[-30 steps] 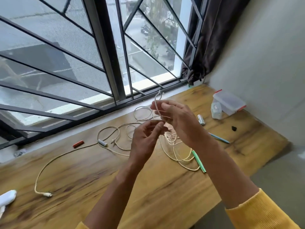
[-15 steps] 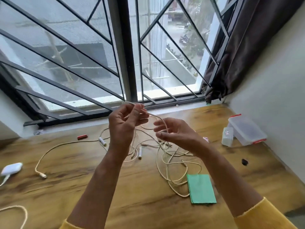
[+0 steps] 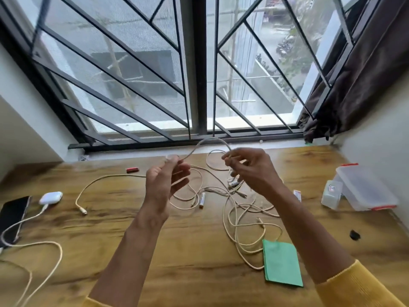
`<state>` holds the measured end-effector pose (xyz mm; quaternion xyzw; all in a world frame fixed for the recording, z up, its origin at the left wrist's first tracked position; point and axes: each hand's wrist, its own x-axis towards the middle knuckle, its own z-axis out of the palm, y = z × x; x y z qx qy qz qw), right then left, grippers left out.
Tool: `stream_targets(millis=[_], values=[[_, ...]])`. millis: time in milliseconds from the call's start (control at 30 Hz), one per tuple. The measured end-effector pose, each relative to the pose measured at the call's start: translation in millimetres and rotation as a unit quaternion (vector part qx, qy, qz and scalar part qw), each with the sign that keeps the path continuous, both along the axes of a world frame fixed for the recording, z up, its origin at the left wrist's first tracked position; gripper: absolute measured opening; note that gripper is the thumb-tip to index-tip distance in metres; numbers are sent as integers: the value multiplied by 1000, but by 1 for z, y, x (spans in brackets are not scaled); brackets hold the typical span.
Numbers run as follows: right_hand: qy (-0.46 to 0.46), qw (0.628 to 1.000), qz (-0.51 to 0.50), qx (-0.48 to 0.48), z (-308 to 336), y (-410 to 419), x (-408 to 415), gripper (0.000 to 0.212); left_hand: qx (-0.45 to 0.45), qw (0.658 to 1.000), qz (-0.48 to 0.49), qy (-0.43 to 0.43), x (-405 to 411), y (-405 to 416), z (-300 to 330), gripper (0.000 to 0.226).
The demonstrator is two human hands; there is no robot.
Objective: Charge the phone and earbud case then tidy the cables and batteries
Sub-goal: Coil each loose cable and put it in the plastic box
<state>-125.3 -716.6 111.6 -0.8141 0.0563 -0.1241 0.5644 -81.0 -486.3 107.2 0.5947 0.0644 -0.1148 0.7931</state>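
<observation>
- Head view looks down on a wooden surface (image 3: 194,251) below a barred window (image 3: 199,69).
- Left hand (image 3: 164,185) is raised above the surface, thumb and fingers pinching a cream cable (image 3: 212,140); its lower fingers are loosely curled.
- Right hand (image 3: 252,169) is raised beside it, fingertips pinching the same cable, which arches between the two hands.
- The rest of that cable hangs into a loose tangle of cables (image 3: 243,220) on the surface under the hands.
- A white battery (image 3: 202,199) lies in the tangle, below the left hand; a red battery (image 3: 132,169) lies nearer the window, left of the left hand.
- A loose plug end (image 3: 81,209) lies left of the tangle.
- Phone (image 3: 13,216) lies at the left edge of the surface, a cable running from its near end.
- White earbud case (image 3: 51,197) sits just right of the phone, with a cable at its near side.
- A green packet (image 3: 282,263) lies flat on the near side of the tangle, touching its loops.
- A clear lidded box (image 3: 365,189) with red clips sits at the right edge, a small clear container (image 3: 331,194) just beside it.
</observation>
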Motion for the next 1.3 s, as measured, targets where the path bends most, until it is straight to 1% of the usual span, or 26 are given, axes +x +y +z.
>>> stream_targets(millis=[33, 100, 167, 233, 300, 333, 367, 433, 500, 533, 600, 733, 800, 867, 900, 933, 1000, 1033, 1067, 1133, 1167, 1200, 1233, 1267, 1300], values=[[-23, 999, 22, 26, 10, 4, 2, 5, -8, 999, -7, 30, -1, -1, -3, 21], [-55, 993, 77, 74, 30, 16, 4, 12, -45, 993, -33, 102, -1, -4, -5, 14], [-68, 982, 137, 109, 42, 31, 4, 17, -63, 980, -78, 171, -1, -9, -5, 9], [-74, 971, 193, 119, 48, 46, 4, 20, -58, 967, -130, 210, -1, -13, -5, 13], [-73, 961, 236, 124, 47, 60, 7, 21, -74, 958, -172, 217, -2, -13, -9, 18], [-68, 959, 244, 130, 44, 65, 8, 20, -93, 956, -182, 212, -2, -12, -11, 15], [-61, 958, 244, 135, 40, 70, 9, 19, -127, 953, -189, 200, -1, -10, -12, 14], [-48, 962, 232, 133, 32, 78, 9, 18, -177, 943, -205, 193, 2, -3, -13, 27], [-35, 964, 230, 128, 23, 82, 8, 21, -189, 933, -224, 207, 7, 3, -12, 27], [-28, 963, 234, 132, 19, 82, 7, 25, -192, 930, -227, 216, 9, 6, -10, 30], [-21, 960, 241, 139, 13, 82, 5, 32, -196, 931, -219, 217, 15, 13, -7, 36], [6, 958, 260, 123, 2, 79, -2, 38, -225, 940, -164, 197, 25, 31, -1, 31], [28, 949, 281, 142, -2, 79, -6, 41, -202, 950, -172, 165, 27, 38, 5, 30], [19, 945, 274, 176, -3, 82, -9, 36, -161, 959, -201, 118, 28, 44, 10, 32], [5, 953, 239, 185, -3, 83, -9, 34, -134, 962, -222, 89, 29, 48, 13, 34], [-10, 966, 184, 179, -4, 85, -8, 34, -107, 962, -246, 56, 30, 52, 16, 34], [-28, 992, 50, 112, -7, 85, -4, 42, -66, 953, -296, -5, 31, 64, 23, 30], [-24, 997, 11, 66, -10, 84, -2, 51, -59, 945, -322, -23, 32, 69, 25, 28], [-13, 1000, 7, 26, -14, 83, 0, 62, -56, 935, -349, -35, 33, 75, 27, 28], [10, 998, 54, -20, -21, 84, 0, 82, -45, 911, -408, -49, 34, 86, 29, 27], [12, 996, 74, -42, -25, 85, 0, 86, -31, 898, -435, -54, 36, 92, 28, 27], [7, 994, 88, -67, -29, 87, 0, 84, -12, 886, -459, -56, 37, 96, 26, 30], [1, 991, 95, -94, -33, 88, 1, 73, 8, 876, -479, -55, 38, 100, 23, 36], [2, 989, 98, -107, -36, 89, 2, 54, 30, 869, -492, -50, 39, 103, 20, 42], [13, 989, 95, -109, -38, 88, 3, 31, 55, 867, -493, -42, 39, 105, 15, 45]])
